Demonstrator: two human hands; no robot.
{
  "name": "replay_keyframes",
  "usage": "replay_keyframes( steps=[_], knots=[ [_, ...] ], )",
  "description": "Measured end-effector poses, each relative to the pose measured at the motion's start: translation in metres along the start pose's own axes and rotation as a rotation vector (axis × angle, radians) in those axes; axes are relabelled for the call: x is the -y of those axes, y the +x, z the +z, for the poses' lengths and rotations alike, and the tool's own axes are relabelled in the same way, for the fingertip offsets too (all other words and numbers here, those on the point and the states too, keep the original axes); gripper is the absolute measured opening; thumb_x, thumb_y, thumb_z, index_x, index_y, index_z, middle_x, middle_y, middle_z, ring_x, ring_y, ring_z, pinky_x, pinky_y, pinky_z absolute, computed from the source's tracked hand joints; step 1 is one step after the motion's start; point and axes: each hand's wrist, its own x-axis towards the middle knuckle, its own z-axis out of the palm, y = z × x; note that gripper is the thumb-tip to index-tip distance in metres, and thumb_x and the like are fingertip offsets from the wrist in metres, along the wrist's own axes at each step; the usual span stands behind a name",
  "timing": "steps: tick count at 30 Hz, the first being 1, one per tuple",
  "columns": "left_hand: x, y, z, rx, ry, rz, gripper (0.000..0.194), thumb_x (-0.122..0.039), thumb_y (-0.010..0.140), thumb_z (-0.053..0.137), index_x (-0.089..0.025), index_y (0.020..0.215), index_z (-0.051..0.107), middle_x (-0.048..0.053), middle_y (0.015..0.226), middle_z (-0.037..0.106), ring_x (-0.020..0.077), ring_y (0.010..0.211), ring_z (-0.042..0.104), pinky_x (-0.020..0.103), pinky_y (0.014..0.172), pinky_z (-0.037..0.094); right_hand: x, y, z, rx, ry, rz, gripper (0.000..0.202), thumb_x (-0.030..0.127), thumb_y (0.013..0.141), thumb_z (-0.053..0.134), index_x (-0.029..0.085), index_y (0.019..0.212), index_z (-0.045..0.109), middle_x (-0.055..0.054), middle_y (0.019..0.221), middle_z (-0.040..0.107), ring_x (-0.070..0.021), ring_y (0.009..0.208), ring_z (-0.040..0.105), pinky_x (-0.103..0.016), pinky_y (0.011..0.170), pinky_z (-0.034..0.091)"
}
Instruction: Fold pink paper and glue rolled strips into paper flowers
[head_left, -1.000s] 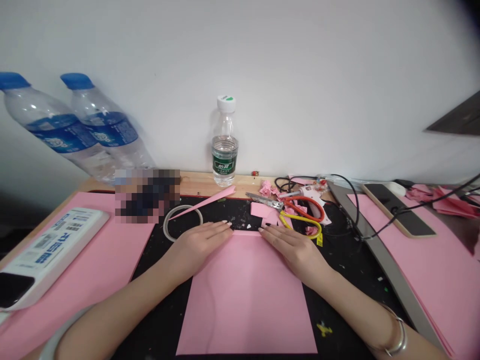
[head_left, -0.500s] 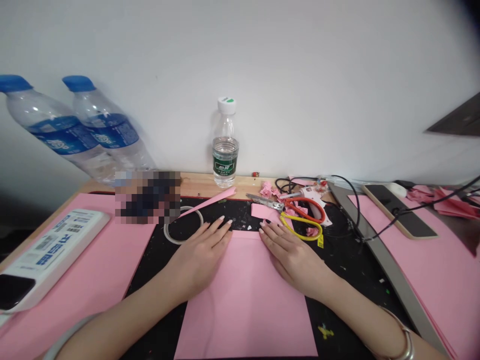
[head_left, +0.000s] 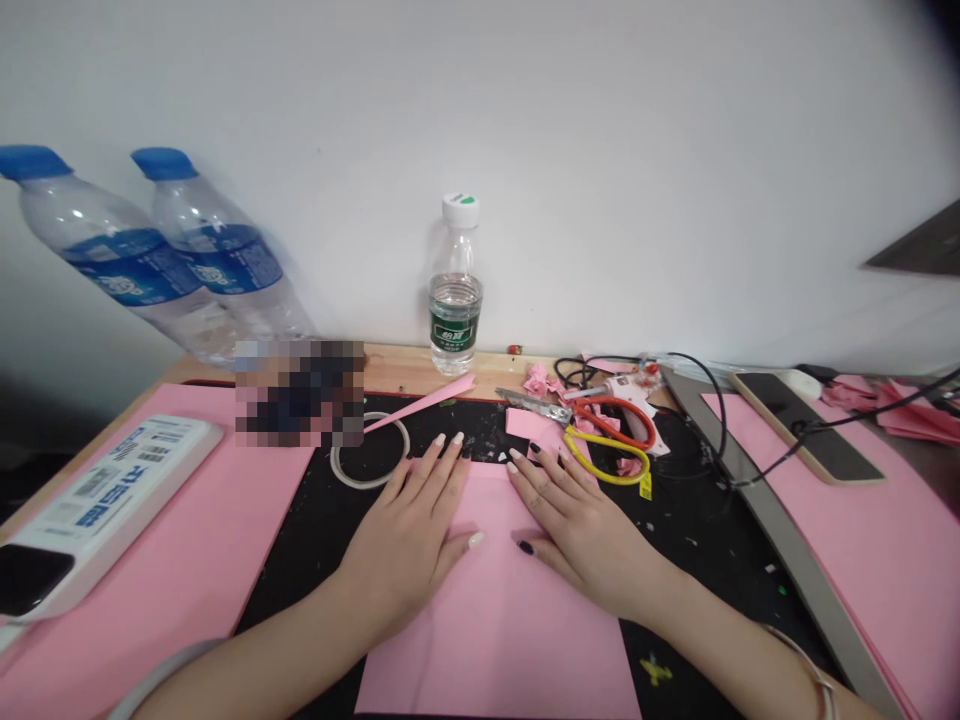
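A sheet of pink paper (head_left: pixel 499 640) lies flat on the black mat, a narrow folded band along its far edge. My left hand (head_left: pixel 409 530) rests palm down on the sheet's left side, fingers stretched toward the far edge and thumb out on the paper. On the right side my right hand (head_left: pixel 581 525) lies the same way, its thumb pointing inward. Neither hand grips anything. Beyond my right fingers are scissors (head_left: pixel 611 455) with one red and one yellow handle. A ring of tape (head_left: pixel 336 465) lies just past my left fingertips.
A water bottle (head_left: pixel 455 310) stands by the wall; two large bottles (head_left: pixel 232 265) lean at the left. A white power bank-like device (head_left: pixel 112 505) sits on pink paper (head_left: pixel 217 540). At right are cables, a glue gun (head_left: pixel 637 400), paper scraps (head_left: pixel 538 380) and a phone (head_left: pixel 806 425).
Both thumbs have spread inward over the pink sheet and now show. My right fingers have shifted slightly left relative to the sheet. The whole view has moved a little.
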Motion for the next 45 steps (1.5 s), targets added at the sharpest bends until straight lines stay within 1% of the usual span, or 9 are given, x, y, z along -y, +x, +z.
replay_keyframes(
  steps=[6,13,18,23,28,31,35,40,45],
  knots=[
    [0.0,-0.003,0.003,0.0,-0.049,-0.014,0.061,-0.044,0.095,0.036,-0.005,0.142,0.031,0.018,0.15,0.026,0.0295,0.138,0.026,0.045,0.105,0.034,0.0,0.001,-0.002,0.021,0.013,-0.003,0.058,0.034,0.094,0.045,0.011,0.145,0.029,-0.01,0.15,0.029,-0.0327,0.137,0.027,-0.054,0.108,0.032],
    [0.004,-0.002,-0.003,0.024,-0.127,0.0,0.055,-0.041,0.095,0.042,-0.017,0.143,0.032,0.017,0.152,0.022,0.0326,0.139,0.022,0.049,0.104,0.035,0.0,0.002,-0.003,0.031,0.05,-0.001,0.057,0.033,0.093,0.045,0.011,0.144,0.031,-0.012,0.149,0.031,-0.0324,0.137,0.028,-0.055,0.108,0.031],
    [0.004,0.0,-0.004,0.036,-0.151,0.003,0.057,-0.043,0.093,0.044,-0.02,0.144,0.032,0.019,0.152,0.021,0.0356,0.138,0.023,0.052,0.102,0.036,0.0,0.002,-0.004,0.027,0.079,0.003,0.058,0.032,0.093,0.046,0.012,0.145,0.029,-0.012,0.15,0.03,-0.0311,0.138,0.025,-0.055,0.109,0.03],
    [0.003,0.002,-0.003,0.032,-0.175,-0.027,0.056,-0.042,0.093,0.046,-0.023,0.144,0.032,0.017,0.154,0.017,0.0352,0.138,0.024,0.051,0.103,0.036,0.0,0.002,-0.004,0.029,0.076,0.009,0.056,0.032,0.093,0.046,0.012,0.144,0.031,-0.012,0.149,0.032,-0.0314,0.138,0.027,-0.055,0.11,0.028],
    [0.0,0.007,-0.004,0.04,-0.157,-0.013,0.055,-0.04,0.094,0.044,-0.02,0.143,0.033,0.014,0.153,0.021,0.034,0.139,0.021,0.052,0.104,0.034,0.002,0.006,-0.005,0.043,0.061,0.011,0.055,0.034,0.094,0.044,0.012,0.143,0.033,-0.011,0.149,0.033,-0.0327,0.137,0.029,-0.056,0.109,0.028],
    [-0.003,0.012,-0.003,0.064,-0.182,0.067,0.053,-0.033,0.095,0.04,-0.014,0.144,0.031,0.009,0.152,0.028,0.0281,0.14,0.02,0.046,0.108,0.032,0.005,0.009,-0.004,0.04,0.055,0.006,0.055,0.036,0.094,0.043,0.012,0.143,0.035,-0.01,0.149,0.034,-0.034,0.136,0.029,-0.057,0.108,0.03],
    [-0.006,0.016,-0.002,0.037,-0.25,0.141,0.051,-0.03,0.096,0.038,-0.01,0.143,0.031,0.01,0.15,0.031,0.022,0.139,0.024,0.039,0.11,0.031,0.008,0.011,-0.001,0.012,0.075,0.003,0.053,0.035,0.095,0.042,0.01,0.141,0.037,-0.012,0.148,0.035,-0.0328,0.135,0.032,-0.056,0.107,0.032],
    [-0.004,0.016,-0.003,0.044,-0.267,0.127,0.05,-0.03,0.095,0.039,-0.01,0.141,0.035,0.012,0.147,0.035,0.0227,0.137,0.03,0.04,0.108,0.034,0.011,0.011,-0.001,-0.011,0.073,0.054,0.048,0.032,0.096,0.038,0.011,0.139,0.04,-0.011,0.146,0.039,-0.0274,0.133,0.039,-0.053,0.109,0.031],
    [0.0,0.01,-0.002,0.039,-0.22,0.072,0.051,-0.033,0.095,0.041,-0.011,0.14,0.036,0.012,0.147,0.036,0.0254,0.137,0.031,0.043,0.108,0.035,0.01,0.005,-0.002,-0.028,0.011,0.159,0.047,0.033,0.097,0.034,0.008,0.135,0.047,-0.014,0.139,0.047,-0.0272,0.127,0.047,-0.05,0.105,0.039]
  ],
)
